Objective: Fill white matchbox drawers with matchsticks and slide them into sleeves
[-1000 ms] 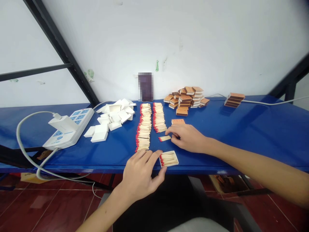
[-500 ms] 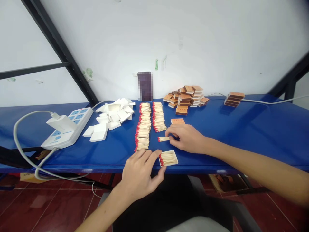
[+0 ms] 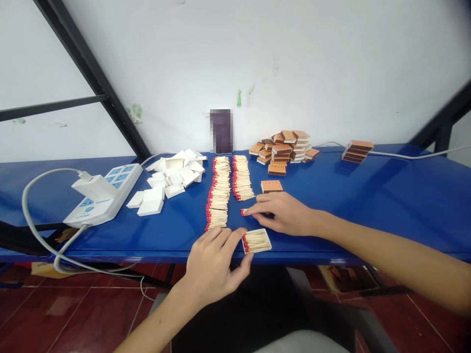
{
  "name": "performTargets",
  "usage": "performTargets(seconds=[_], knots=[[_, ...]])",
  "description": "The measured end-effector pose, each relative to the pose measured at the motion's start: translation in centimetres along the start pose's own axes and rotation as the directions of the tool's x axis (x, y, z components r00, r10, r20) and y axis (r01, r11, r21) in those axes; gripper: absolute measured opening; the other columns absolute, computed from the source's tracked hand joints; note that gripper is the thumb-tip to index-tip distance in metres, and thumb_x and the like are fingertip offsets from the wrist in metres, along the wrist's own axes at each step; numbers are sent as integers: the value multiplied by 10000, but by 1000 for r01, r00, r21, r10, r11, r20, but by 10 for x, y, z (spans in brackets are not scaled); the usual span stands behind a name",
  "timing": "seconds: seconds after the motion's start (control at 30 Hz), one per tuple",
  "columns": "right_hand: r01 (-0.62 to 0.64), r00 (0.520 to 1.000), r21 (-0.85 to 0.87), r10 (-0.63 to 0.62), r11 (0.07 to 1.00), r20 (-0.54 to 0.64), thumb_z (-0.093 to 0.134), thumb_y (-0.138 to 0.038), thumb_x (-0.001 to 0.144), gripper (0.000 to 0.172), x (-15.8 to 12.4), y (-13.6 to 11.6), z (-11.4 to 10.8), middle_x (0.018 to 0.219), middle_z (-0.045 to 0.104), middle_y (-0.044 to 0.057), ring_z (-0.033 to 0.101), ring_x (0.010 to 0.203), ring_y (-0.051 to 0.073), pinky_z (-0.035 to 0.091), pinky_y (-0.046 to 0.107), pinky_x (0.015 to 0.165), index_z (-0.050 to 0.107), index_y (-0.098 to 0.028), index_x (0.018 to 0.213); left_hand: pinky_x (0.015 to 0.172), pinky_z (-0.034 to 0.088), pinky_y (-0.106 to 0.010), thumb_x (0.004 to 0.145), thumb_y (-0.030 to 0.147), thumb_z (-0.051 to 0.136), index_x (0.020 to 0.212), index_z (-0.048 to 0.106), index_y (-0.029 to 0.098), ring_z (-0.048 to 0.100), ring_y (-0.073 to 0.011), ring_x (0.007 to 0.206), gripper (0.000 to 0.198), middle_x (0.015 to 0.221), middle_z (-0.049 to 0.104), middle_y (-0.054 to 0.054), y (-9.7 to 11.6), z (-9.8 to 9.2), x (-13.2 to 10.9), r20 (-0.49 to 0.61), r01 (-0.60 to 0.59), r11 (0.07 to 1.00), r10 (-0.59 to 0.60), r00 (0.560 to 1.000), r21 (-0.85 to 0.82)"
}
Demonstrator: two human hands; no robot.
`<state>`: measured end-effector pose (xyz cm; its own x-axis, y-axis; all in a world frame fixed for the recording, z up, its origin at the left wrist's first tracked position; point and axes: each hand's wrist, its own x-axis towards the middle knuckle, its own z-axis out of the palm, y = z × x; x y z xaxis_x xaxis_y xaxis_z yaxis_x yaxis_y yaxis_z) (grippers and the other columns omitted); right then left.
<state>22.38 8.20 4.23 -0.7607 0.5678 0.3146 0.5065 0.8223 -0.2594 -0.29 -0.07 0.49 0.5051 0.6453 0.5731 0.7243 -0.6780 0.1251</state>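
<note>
Two hands meet at the lower centre of the blue surface (image 3: 368, 196). The left hand (image 3: 215, 262) pinches the left end of an open matchbox tray (image 3: 257, 240) between thumb and forefinger. Just above it, the right hand (image 3: 287, 213), fingers together, covers a small bunch of matches (image 3: 243, 212); whether it grips them I cannot tell.

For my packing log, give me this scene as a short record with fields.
left hand: grips the filled tray at the table edge
right hand: fingers over a small match bunch, grip unclear
centre: two match rows
left side: white trays, power strip
far side: brown sleeves, one single sleeve nearer
</note>
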Motion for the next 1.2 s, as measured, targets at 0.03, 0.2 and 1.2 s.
performTargets(seconds=[0.03,0.2,1.2], knots=[[3,1000,-15,-3,1000,9,513,-181,933,291,0,0,0,810,661,43,571,701,146,391,263,629,736,-211,1118,773,542,-405,910,337,573,1175,582,172,653,-256,869,312,960,706,-70,0,0,0,-1,0,1000,0,1000,0],[7,1000,-12,-7,1000,16,514,-179,933,288,0,0,-1,827,670,51,582,708,149,402,265,628,739,-200,1112,764,543,-405,918,339,564,1175,580,170,651,-256,860,308,959,709,-68,0,-1,0,1,-2,1000,2,1000,7],[-184,982,-47,186,982,28,399,-220,985,375,0,5,3,1108,710,93,655,973,228,495,359,809,594,-195,1304,773,537,-404,915,337,574,1176,583,163,640,-253,860,314,956,702,-64,-1,0,0,-2,-1,1000,1,1000,-14]])
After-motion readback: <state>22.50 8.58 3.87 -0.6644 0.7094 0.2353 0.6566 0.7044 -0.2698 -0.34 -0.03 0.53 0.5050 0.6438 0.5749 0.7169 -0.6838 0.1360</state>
